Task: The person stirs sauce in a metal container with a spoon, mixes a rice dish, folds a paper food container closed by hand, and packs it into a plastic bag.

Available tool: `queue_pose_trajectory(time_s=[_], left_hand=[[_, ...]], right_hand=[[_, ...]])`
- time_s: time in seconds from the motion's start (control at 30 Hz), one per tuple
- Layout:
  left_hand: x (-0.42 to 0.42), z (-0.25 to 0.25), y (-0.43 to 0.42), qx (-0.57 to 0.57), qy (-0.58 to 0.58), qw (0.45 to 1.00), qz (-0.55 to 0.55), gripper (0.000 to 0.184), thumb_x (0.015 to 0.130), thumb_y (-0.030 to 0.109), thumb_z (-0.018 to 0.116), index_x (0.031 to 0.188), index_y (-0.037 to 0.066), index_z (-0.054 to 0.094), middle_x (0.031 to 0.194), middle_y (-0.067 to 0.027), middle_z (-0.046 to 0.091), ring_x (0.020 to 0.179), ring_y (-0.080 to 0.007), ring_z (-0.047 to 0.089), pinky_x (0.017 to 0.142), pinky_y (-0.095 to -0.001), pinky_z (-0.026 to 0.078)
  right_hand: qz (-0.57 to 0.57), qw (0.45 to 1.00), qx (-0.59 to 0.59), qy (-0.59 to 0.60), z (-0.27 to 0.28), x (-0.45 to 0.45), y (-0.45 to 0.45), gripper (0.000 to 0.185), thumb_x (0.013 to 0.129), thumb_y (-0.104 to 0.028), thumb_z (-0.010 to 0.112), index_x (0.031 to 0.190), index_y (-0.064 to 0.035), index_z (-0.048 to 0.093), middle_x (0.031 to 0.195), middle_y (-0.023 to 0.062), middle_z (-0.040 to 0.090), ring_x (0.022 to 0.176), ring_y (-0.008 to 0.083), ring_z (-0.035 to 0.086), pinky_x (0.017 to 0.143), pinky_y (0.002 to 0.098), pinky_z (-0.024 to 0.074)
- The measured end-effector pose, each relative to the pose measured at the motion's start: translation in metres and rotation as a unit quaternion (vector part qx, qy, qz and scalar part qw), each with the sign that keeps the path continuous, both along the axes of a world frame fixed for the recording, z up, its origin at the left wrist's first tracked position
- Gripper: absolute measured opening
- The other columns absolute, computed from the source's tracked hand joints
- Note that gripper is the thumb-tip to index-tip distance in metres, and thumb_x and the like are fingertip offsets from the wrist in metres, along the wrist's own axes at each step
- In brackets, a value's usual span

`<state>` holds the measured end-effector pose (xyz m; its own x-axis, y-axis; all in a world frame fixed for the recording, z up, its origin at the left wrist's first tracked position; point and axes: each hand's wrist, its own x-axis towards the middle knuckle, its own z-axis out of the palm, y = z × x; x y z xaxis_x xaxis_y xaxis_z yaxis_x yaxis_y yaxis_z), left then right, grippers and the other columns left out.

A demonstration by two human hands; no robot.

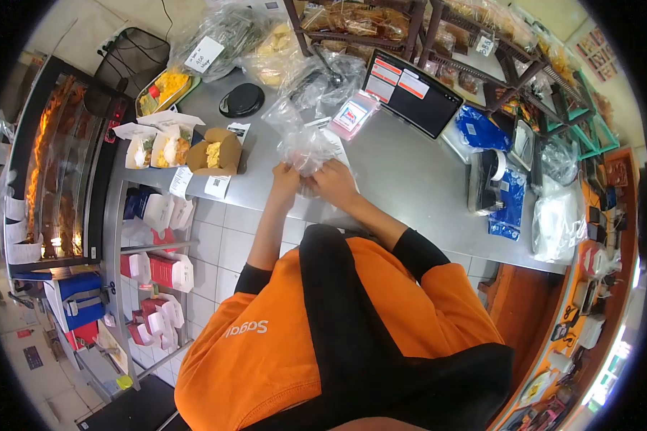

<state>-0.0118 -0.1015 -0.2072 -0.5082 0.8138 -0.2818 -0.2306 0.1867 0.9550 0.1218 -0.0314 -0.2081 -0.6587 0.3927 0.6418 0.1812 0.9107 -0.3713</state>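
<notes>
Fingers [283, 169] of left hand [287, 179] and right hand [335, 181] pinch a clear plastic bag [306, 147] near the front edge of the steel counter [402, 179]. Can't tell what's inside. Pink-and-white packet [354, 116] just beyond, then tablet [415, 92]. Open brown food box [216, 154] to the left, white boxes [167, 149] beside it.

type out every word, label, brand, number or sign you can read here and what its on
"Saga", upside down, its ending unclear: orange shirt
"4_0", middle digit unclear, other handwriting illegible: white card
Too small or blurred to read: screen, rack tag, receipt, red-and-blue print on the packet, blue packages, wall poster
</notes>
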Motion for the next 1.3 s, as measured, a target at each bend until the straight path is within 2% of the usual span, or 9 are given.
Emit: queue_pose_trajectory(time_s=[0.33,0.53,0.6,0.77,0.83,0.9,1.0,1.13,1.3], left_hand=[[0.039,0.017,-0.01,0.098,-0.146,0.969,0.173,0.025,0.097,0.023,0.047,0.114,0.005,0.052,0.102,-0.0061,0.059,0.09,-0.0157,0.056,0.079,-0.029,0.046],[0.029,-0.012,-0.023,0.087,-0.005,0.986,0.141,0.027,0.097,0.019,0.046,0.117,0.001,0.051,0.109,-0.0078,0.059,0.097,-0.0173,0.056,0.085,-0.0307,0.045],[0.024,-0.01,-0.026,0.085,-0.006,0.99,0.11,0.028,0.096,0.016,0.047,0.118,0.0,0.05,0.112,-0.0091,0.058,0.101,-0.0188,0.055,0.089,-0.0311,0.044],[0.024,0.009,-0.023,0.094,-0.017,0.993,0.073,0.027,0.089,0.007,0.046,0.113,-0.002,0.055,0.103,-0.0086,0.06,0.093,-0.0135,0.056,0.081,-0.0267,0.045],[0.019,0.014,-0.023,0.055,-0.044,0.997,0.026,0.033,0.092,0.009,0.051,0.122,-0.003,0.046,0.122,-0.013,0.053,0.113,-0.0224,0.052,0.099,-0.0327,0.041],[0.021,0.026,-0.02,0.044,-0.044,0.998,0.028,0.034,0.091,0.009,0.051,0.123,-0.003,0.045,0.122,-0.0132,0.053,0.114,-0.0225,0.052,0.1,-0.0326,0.041],[0.021,0.027,-0.019,0.036,-0.077,0.995,0.045,0.036,0.091,0.01,0.051,0.124,-0.003,0.043,0.123,-0.0138,0.052,0.114,-0.0228,0.052,0.1,-0.0324,0.041],[0.027,0.034,-0.015,0.059,-0.129,0.984,0.104,0.028,0.087,0.003,0.048,0.114,-0.002,0.056,0.107,-0.0087,0.06,0.095,-0.015,0.057,0.082,-0.0269,0.044],[0.026,0.032,-0.016,0.051,-0.085,0.991,0.094,0.028,0.087,0.001,0.047,0.114,-0.003,0.056,0.107,-0.0094,0.06,0.096,-0.0155,0.057,0.082,-0.0271,0.045]], right_hand=[[0.036,0.999,0.038,0.005,-0.012,0.003,0.001,0.015,0.067,-0.017,0.066,0.073,-0.006,0.058,0.076,0.0095,0.059,0.078,0.0266,0.058,0.072,0.0366,0.0475],[0.058,0.995,-0.07,-0.031,0.007,0.013,0.015,0.013,0.069,-0.015,0.065,0.072,-0.0038,0.059,0.072,0.0084,0.06,0.072,0.0246,0.058,0.065,0.0335,0.0479],[0.056,0.935,-0.342,-0.074,0.011,0.017,0.024,0.018,0.072,-0.016,0.069,0.081,-0.0007,0.065,0.076,0.008,0.064,0.069,0.019,0.061,0.065,0.0292,0.0482],[0.043,0.848,-0.527,-0.041,0.004,-0.002,0.041,0.019,0.081,-0.015,0.067,0.09,0.0015,0.067,0.081,0.0084,0.067,0.07,0.0118,0.061,0.067,0.0245,0.0469],[0.047,0.828,-0.559,-0.008,0.0,-0.012,0.045,0.018,0.082,-0.014,0.066,0.091,0.0021,0.067,0.083,0.0076,0.068,0.072,0.01,0.06,0.069,0.0234,0.0465],[0.113,0.712,-0.692,0.046,-0.003,-0.019,0.047,0.016,0.08,-0.01,0.067,0.091,0.003,0.067,0.085,0.0075,0.068,0.075,0.0123,0.061,0.072,0.0245,0.0468],[0.163,0.658,-0.733,0.064,-0.004,-0.019,0.05,0.027,0.074,-0.006,0.071,0.098,0.0043,0.062,0.083,0.0099,0.067,0.075,0.0146,0.063,0.07,0.0255,0.0469],[0.135,0.647,-0.75,-0.012,0.003,-0.015,0.059,0.039,0.068,-0.002,0.073,0.102,0.0029,0.054,0.083,0.0123,0.065,0.075,0.0159,0.062,0.07,0.0259,0.0465],[0.127,0.657,-0.743,-0.026,0.005,-0.014,0.06,0.036,0.07,-0.001,0.071,0.1,-0.0014,0.05,0.077,0.0087,0.064,0.075,0.0142,0.062,0.067,0.0252,0.0434]])
